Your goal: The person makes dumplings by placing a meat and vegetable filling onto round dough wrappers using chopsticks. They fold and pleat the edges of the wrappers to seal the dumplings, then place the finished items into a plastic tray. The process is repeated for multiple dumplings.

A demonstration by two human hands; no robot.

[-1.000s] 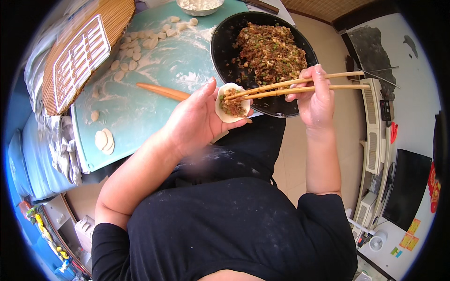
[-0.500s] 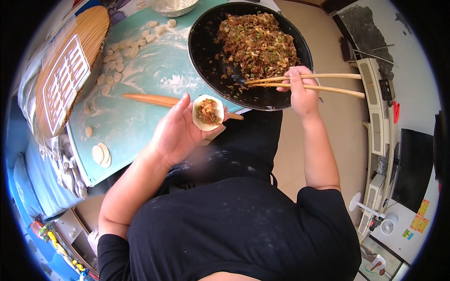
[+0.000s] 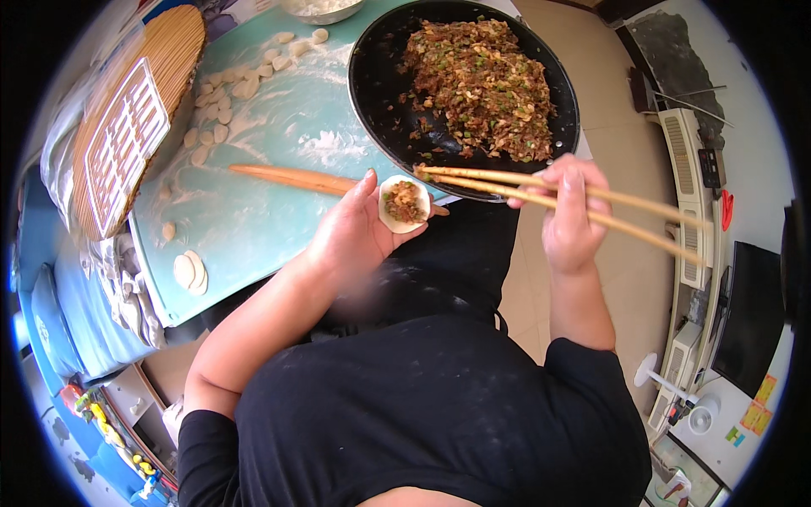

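My left hand (image 3: 348,230) cups a round dumpling wrapper (image 3: 395,226) with a small heap of meat-and-vegetable filling (image 3: 404,203) in its middle. In my right hand (image 3: 574,218) is a pair of long wooden chopsticks (image 3: 486,174). Their tips, with a bit of filling on them, are over the near-left rim of a black pan (image 3: 378,89), close to the wrapper. A large mound of chopped filling (image 3: 481,89) lies in the pan. A wooden rolling pin (image 3: 291,176) rests on the table, partly hidden behind my left hand.
The floured green mat (image 3: 279,215) carries several small dough pieces (image 3: 221,116) and a few overlapping wrappers (image 3: 191,272). A round straw-coloured tray (image 3: 127,135) stands at the left. A metal bowl (image 3: 325,15) of flour sits at the far edge.
The chopsticks have moved left and toward me, from inside the pan to its near rim by the wrapper. My left hand keeps the filled wrapper cupped.
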